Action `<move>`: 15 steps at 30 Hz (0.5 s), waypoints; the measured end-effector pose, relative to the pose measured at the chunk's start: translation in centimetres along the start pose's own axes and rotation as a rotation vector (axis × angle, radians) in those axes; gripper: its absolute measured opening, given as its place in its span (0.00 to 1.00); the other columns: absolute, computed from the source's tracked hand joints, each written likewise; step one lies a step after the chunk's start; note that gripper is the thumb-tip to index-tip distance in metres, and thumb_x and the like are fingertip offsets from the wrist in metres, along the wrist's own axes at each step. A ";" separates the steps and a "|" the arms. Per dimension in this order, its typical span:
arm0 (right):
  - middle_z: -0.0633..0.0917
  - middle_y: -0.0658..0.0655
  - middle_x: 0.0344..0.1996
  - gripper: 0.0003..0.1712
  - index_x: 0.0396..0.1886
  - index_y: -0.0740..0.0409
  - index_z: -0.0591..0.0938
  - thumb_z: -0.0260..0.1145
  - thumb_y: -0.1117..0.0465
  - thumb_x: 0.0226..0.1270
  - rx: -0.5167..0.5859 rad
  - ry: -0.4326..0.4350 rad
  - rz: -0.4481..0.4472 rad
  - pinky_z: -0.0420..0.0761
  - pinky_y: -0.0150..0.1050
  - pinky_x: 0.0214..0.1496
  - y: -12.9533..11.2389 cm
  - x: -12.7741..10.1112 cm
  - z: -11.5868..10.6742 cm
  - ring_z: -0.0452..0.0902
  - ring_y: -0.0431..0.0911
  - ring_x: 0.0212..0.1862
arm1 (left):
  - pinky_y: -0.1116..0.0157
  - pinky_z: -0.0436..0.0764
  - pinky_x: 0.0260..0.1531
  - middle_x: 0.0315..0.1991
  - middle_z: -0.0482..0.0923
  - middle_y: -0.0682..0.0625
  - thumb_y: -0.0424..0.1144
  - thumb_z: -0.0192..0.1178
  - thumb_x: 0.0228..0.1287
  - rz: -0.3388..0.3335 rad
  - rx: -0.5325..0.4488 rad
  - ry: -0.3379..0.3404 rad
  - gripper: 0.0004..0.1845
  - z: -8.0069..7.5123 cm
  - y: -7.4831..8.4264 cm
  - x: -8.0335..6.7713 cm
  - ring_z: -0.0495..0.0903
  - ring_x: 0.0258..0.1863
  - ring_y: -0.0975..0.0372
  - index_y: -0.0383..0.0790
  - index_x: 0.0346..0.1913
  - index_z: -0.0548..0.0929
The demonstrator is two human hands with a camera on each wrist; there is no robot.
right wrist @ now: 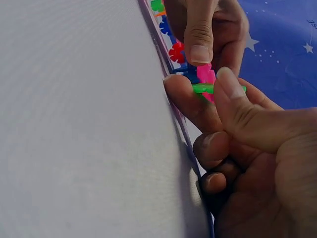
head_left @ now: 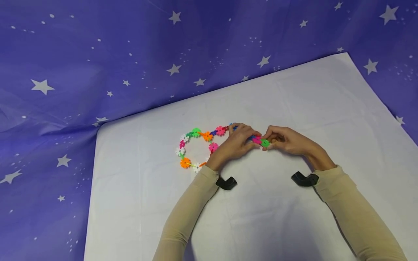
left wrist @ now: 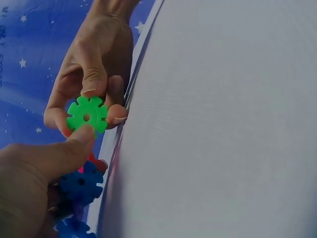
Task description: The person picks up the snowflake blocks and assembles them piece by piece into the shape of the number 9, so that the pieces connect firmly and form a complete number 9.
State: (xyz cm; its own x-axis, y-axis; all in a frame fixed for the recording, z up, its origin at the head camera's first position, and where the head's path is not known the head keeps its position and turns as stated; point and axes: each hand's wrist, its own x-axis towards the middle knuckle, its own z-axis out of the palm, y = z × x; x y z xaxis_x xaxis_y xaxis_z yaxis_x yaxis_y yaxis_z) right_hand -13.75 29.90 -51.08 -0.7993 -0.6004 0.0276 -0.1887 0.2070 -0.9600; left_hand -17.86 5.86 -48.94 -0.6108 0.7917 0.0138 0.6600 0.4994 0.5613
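A chain of colourful notched plastic discs, like snowflake building pieces, lies on the white table, with part of it looped into a ring (head_left: 185,162) left of the hands. Its free end runs under my left hand (head_left: 239,142), which pinches a pink disc (right wrist: 205,74) between thumb and fingers. Opposite it, my right hand (head_left: 289,140) pinches a green disc (left wrist: 86,117) between thumb and index finger. In the right wrist view the green disc sits edge-on across the pink one, their slots meeting. Blue discs (left wrist: 80,182) hang below the left thumb. The left palm hides part of the chain.
The white-covered table (head_left: 140,203) extends around both hands. A purple star-printed cloth (head_left: 130,54) hangs behind it and at its sides. A black curved mount (head_left: 226,183) sits at the left wrist and another black mount (head_left: 305,179) at the right wrist.
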 end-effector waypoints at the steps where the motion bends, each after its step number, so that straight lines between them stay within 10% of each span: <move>1: 0.88 0.60 0.39 0.11 0.48 0.60 0.77 0.62 0.71 0.68 -0.003 0.000 -0.001 0.77 0.33 0.40 -0.1 0.0 0.0 0.85 0.46 0.41 | 0.50 0.48 0.67 0.50 0.80 0.53 0.51 0.63 0.66 0.001 0.027 -0.007 0.22 -0.1 0.2 0.0 0.68 0.60 0.59 0.47 0.59 0.80; 8: 0.83 0.52 0.34 0.16 0.48 0.53 0.79 0.71 0.67 0.61 -0.126 0.023 -0.020 0.71 0.35 0.34 -0.7 0.1 0.5 0.74 0.43 0.31 | 0.51 0.54 0.67 0.59 0.75 0.50 0.55 0.67 0.60 -0.013 0.147 0.017 0.33 -2.6 1.0 -1.4 0.66 0.65 0.57 0.45 0.66 0.75; 15: 0.79 0.56 0.31 0.21 0.48 0.57 0.79 0.75 0.69 0.55 -0.253 0.049 -0.006 0.68 0.35 0.28 -1.1 0.1 0.9 0.66 0.42 0.27 | 0.50 0.58 0.61 0.57 0.75 0.45 0.50 0.73 0.53 -0.082 0.079 0.198 0.35 -6.8 -3.5 -7.8 0.67 0.62 0.52 0.40 0.63 0.77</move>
State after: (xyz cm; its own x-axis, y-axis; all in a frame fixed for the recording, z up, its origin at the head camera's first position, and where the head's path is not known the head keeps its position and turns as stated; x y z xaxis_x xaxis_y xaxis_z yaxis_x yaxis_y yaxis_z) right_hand -13.15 28.95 -50.29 -0.8231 -0.5655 0.0518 -0.3250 0.3943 -0.8596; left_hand -18.32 -4.46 -45.37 -0.7326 0.6667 0.1375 0.6322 0.5914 0.5006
